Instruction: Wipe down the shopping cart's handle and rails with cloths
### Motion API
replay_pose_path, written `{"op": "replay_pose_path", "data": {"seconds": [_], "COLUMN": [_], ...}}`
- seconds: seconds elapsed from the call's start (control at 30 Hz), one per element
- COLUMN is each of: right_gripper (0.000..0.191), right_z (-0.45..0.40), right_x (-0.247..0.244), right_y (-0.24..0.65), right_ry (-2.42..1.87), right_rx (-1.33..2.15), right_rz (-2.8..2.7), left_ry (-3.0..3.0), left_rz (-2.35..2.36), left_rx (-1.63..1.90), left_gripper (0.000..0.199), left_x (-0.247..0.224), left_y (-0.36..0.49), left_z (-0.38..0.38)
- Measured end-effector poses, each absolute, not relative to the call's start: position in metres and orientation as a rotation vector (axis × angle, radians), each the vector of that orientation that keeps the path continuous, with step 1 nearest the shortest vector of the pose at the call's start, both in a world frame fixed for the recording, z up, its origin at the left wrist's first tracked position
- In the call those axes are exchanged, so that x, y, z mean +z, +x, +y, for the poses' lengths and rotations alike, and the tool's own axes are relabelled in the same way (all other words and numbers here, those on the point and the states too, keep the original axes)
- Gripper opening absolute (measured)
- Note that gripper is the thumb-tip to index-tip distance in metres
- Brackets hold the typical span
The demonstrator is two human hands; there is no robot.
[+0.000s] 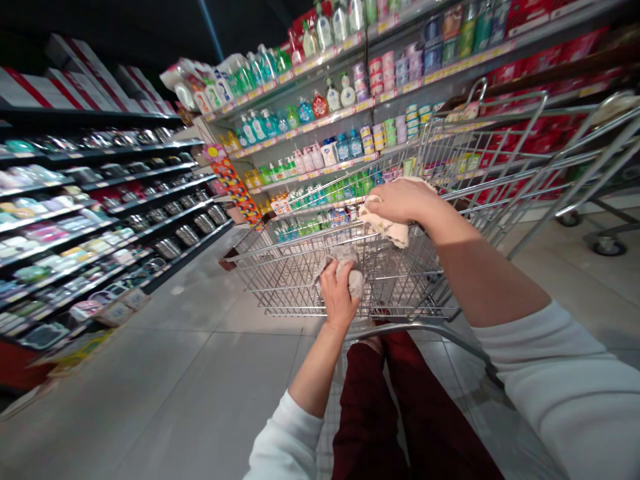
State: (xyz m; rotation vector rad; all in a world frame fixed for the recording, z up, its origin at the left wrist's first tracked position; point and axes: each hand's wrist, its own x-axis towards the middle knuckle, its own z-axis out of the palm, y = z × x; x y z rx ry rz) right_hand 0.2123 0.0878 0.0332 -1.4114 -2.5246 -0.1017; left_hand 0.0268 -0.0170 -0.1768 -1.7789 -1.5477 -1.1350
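A metal wire shopping cart [295, 303] stands in front of me, side on. My left hand [337, 293] is closed on a greyish cloth [345, 257], which lies against the wires of the cart's near side. Higher up and to the right, my right hand [403, 200] presses a cream cloth [395, 232] on the cart's upper rail, fingers bent over it. The fingertips of the right hand are partly hidden by the cloth. Between the hands, the basket's wires and inside show.
Shelves of soap and lotion bottles [310, 157] rise behind the cart. On the left runs a shelf unit [185, 177] of bowls and metal pots. More nested carts [545, 133] extend to the right, with caster wheels [609, 245] on the tiled floor [175, 373].
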Motion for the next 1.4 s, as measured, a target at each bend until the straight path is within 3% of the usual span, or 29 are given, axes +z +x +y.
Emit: {"op": "replay_pose_path", "data": {"seconds": [0.1, 0.23, 0.57, 0.7, 0.8, 0.9, 1.0, 1.07, 1.2, 1.4], "right_gripper": [0.052, 0.05, 0.049, 0.047, 0.047, 0.047, 0.048, 0.048, 0.046, 0.046], "right_z": [0.091, 0.093, 0.09, 0.092, 0.092, 0.09, 0.088, 0.087, 0.08, 0.054], "right_x": [0.034, 0.032, 0.031, 0.03, 0.028, 0.027, 0.026, 0.025, 0.022, 0.005], "right_y": [0.212, 0.213, 0.213, 0.214, 0.214, 0.214, 0.215, 0.216, 0.219, 0.215], "right_ry": [-1.386, -1.368, -1.376, -1.362, -1.372, -1.395, -1.402, -1.387, -1.32, -1.216], "right_rx": [-0.124, -0.108, -0.062, -0.027, -0.027, -0.043, -0.057, -0.07, -0.114, -0.284], "right_rz": [-2.549, -2.514, -2.453, -2.443, -2.426, -2.409, -2.398, -2.393, -2.385, -2.248], "left_ry": [-1.696, -1.714, -1.942, -2.024, -1.889, -1.587, -1.551, -1.569, -1.525, -1.463], "left_rz": [-1.407, -1.554, -1.787, -1.82, -1.749, -1.598, -1.714, -1.96, -2.229, -2.182], "left_rx": [-1.298, -1.15, -0.582, -0.581, -0.969, -1.299, -1.217, -1.058, -0.877, -0.951], "left_gripper": [0.064, 0.068, 0.063, 0.053, 0.03, 0.029, 0.041, 0.039, 0.046, 0.046], "left_x": [-0.137, -0.111, -0.206, -0.21, -0.178, -0.118, -0.056, -0.029, -0.018, -0.029], "left_y": [0.039, 0.061, 0.048, 0.04, 0.036, 0.031, 0.025, 0.021, 0.02, 0.026], "left_z": [-0.007, 0.009, -0.012, -0.03, -0.035, -0.028, -0.007, 0.009, 0.027, 0.026]}}
